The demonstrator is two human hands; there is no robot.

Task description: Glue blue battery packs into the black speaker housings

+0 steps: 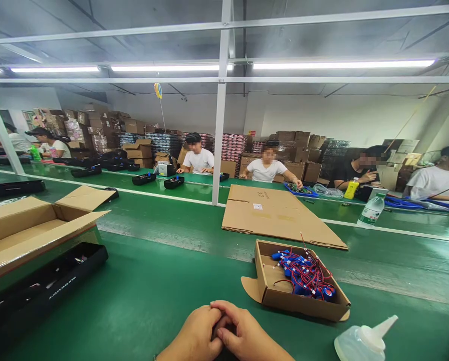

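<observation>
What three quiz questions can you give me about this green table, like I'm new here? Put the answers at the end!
1. Pick one: what is inside the small open cardboard box?
A) yellow bottles
B) blue parts with red wires
C) folded white shirts

2. True or false: the squeeze bottle with the white nozzle is between the left hand and the right hand, which are at the front of the picture.

3. Fill in the missing word: the white letters on the long black case say ____.

Key: 1 B; 2 false; 3 MERKURY
</observation>
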